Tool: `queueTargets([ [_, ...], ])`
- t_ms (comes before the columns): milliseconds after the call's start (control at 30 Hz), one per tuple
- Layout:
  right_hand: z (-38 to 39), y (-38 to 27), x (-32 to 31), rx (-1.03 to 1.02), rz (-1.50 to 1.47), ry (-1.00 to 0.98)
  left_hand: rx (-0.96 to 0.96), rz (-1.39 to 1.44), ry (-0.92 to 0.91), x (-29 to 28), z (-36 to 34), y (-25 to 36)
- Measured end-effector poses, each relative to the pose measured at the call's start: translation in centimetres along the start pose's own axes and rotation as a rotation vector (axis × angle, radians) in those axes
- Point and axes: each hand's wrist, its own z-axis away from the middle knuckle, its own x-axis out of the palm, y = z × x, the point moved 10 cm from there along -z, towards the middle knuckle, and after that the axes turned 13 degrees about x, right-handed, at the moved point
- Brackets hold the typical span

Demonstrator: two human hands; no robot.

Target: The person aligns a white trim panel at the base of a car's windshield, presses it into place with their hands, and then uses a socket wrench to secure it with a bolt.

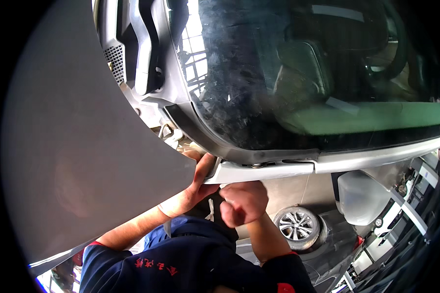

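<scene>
As left hand (193, 190) crowds the hood edge (187, 175), right hand (245, 201) curls in freer space; I cannot tell either grip.

Car workshop, hood (93, 156) raised

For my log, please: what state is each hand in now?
Left hand: fingers by the silver panel; grip cannot be told.
Right hand: curled closed; anything inside cannot be told.

glare on windshield (244, 97), blurred right-hand fingers (231, 211), black fisheye rim
</scene>
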Motion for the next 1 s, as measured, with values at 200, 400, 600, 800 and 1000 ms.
queueTargets([
  [200, 0.0, 0.0, 2.0, -0.268, -0.015, -0.231, -0.041, -0.028, -0.048, 0.4, 0.1, -0.2],
  [400, -0.7, -0.7, 1.9, -0.257, -0.057, -0.340, 0.006, 0.025, 0.075, 0.0, 1.0, 0.1],
  [600, 0.0, -2.5, 1.9, -0.258, -0.083, -0.528, -0.057, -0.044, 0.095, -0.2, 1.2, 0.8],
  [800, 0.0, -0.9, 1.4, -0.281, -0.038, -0.403, -0.151, -0.132, 0.061, 0.2, 0.8, 1.0],
  [1000, 0.1, -1.8, 1.1, -0.405, -0.042, -0.406, -0.182, -0.104, 0.108, 0.1, 1.0, 1.2],
])
